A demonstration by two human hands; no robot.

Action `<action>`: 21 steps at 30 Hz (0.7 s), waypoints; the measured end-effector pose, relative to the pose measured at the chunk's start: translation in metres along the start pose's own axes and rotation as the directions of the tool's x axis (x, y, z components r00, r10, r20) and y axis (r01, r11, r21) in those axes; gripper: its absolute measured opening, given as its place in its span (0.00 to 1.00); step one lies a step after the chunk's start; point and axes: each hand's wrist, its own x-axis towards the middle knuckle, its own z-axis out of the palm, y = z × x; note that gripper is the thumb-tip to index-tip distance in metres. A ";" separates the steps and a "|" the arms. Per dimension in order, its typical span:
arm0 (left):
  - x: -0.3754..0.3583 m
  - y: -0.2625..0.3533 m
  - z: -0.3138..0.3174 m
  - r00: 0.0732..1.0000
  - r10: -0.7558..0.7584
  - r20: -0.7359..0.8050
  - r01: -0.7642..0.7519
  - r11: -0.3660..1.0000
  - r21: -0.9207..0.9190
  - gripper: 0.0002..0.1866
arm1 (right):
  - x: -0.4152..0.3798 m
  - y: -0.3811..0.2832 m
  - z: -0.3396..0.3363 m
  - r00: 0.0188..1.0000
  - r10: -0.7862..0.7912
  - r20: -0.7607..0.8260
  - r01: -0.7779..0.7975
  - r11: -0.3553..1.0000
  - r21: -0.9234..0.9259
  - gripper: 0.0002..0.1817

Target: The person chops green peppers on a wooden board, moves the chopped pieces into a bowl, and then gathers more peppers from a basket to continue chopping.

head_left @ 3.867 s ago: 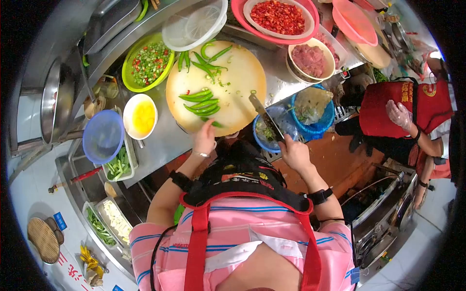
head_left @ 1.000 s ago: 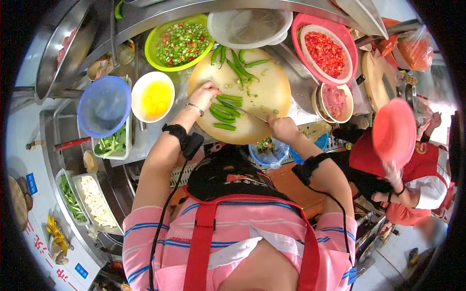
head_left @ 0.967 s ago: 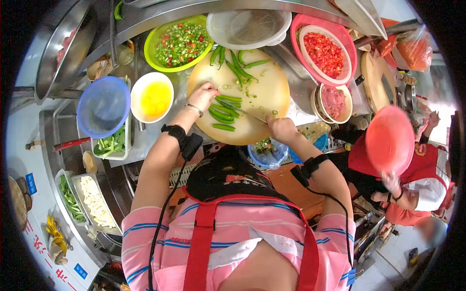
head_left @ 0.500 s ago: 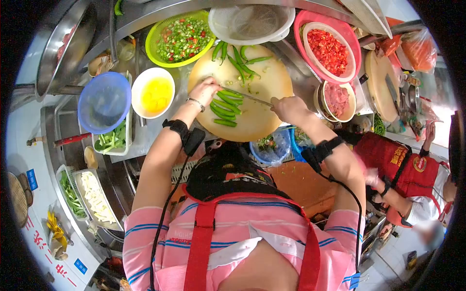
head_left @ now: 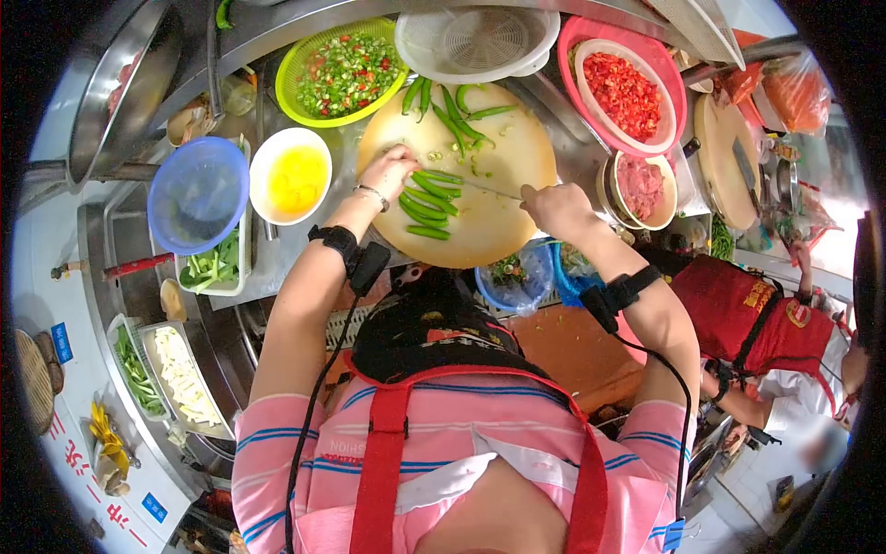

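In a cramped kitchen, a steel counter [head_left: 286, 254] carries a round cutting board [head_left: 508, 231]. The left hand [head_left: 388, 174] has its fingers bent and bunched together at the left end of the uppermost of the green chillies [head_left: 429, 205]; whether they pinch it, I cannot tell. The right hand [head_left: 556, 210] has its fingers wrapped around the handle of a knife [head_left: 496, 191], its blade reaching leftward to the row and roughly in line with the chillies. With the edge aimed toward the left hand, good cutting here calls for fingertips tucked clear of its path, one chilli pinned at a time, and short, controlled strokes. The row lies on the board's near-left part; more whole chillies [head_left: 454, 120] lie at its far side. Beyond stand a yellow-green colander [head_left: 283, 92] of chopped chillies and, to the left, a white bowl [head_left: 257, 189] of what looks like beaten egg.
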 end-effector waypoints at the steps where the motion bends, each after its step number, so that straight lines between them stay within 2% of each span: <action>1: 0.001 -0.002 0.001 1.000 0.019 -0.013 -0.019 1.000 0.000 0.16 | 0.003 -0.001 0.003 1.000 -0.017 0.003 0.017 1.000 -0.007 0.11; 6: 0.003 -0.002 -0.002 0.999 0.034 0.005 -0.034 0.999 0.018 0.15 | 0.002 0.000 0.009 1.000 -0.008 -0.016 0.007 0.998 -0.068 0.10; 8: 0.001 -0.004 0.000 0.997 -0.031 0.068 0.033 0.999 -0.016 0.13 | -0.010 0.006 0.009 1.000 0.029 -0.009 -0.029 0.997 -0.074 0.10; 12: -0.005 0.001 0.001 1.000 -0.020 0.017 0.020 0.999 0.029 0.12 | -0.039 0.007 0.009 0.998 0.032 -0.046 -0.036 0.996 -0.078 0.11; 14: -0.014 0.016 -0.006 0.956 -0.050 -0.290 0.006 0.989 -0.150 0.09 | -0.044 -0.003 0.009 0.992 0.061 -0.106 -0.056 0.997 0.051 0.12; 15: -0.018 0.020 -0.011 0.956 -0.047 -0.289 0.003 0.989 -0.149 0.09 | -0.044 -0.010 0.006 0.994 0.062 -0.094 -0.054 0.995 0.086 0.12; 17: -0.031 0.024 -0.019 0.997 -0.052 -0.060 0.050 0.998 -0.024 0.05 | -0.040 -0.020 0.003 0.997 0.045 -0.068 -0.037 0.992 0.118 0.12; 18: -0.034 0.025 -0.018 0.997 -0.054 -0.056 0.052 0.998 -0.025 0.05 | -0.038 -0.025 0.002 0.999 0.025 -0.045 -0.018 0.989 0.144 0.12; 20: -0.035 0.029 -0.016 0.999 0.006 -0.036 -0.003 0.995 0.104 0.04 | -0.032 -0.030 0.005 0.999 0.030 -0.013 -0.028 0.993 0.111 0.12; 21: -0.034 0.029 -0.012 0.997 0.017 -0.076 -0.009 0.995 0.101 0.04 | -0.031 -0.031 0.006 1.000 0.028 -0.007 -0.027 0.994 0.109 0.12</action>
